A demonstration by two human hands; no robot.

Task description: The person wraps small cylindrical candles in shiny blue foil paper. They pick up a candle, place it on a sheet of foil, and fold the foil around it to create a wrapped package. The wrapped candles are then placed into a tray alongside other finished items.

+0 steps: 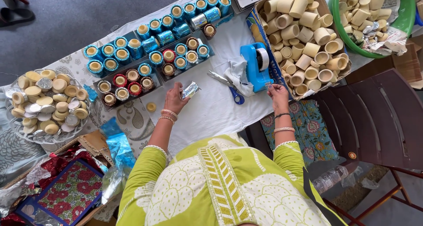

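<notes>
Wire basket (13,120) of plain and silver-foiled cups is set at far left; trays of blue and red foiled cups (150,54) lie beyond. Left hand (176,98) is closed around a silver-foil-wrapped cup (190,90) above the white cloth (207,115). Scissors (227,85) lie between. Right hand (277,93) is pinched on a tape strip by the blue tape dispenser (255,66); cardboard box of bare cups (304,36) adjoins.

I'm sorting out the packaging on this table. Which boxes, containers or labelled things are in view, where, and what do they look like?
Cardboard box: top right, brown with a blue printed side, full of cream cups.
Green basin: far right corner, round, holding cups and foil.
Dark trays: centre, rectangular, with foil-wrapped cups.
Wire basket: left, round, with discs.
Floral box: bottom left, blue-edged, red flowers.
No screens or signs.
</notes>
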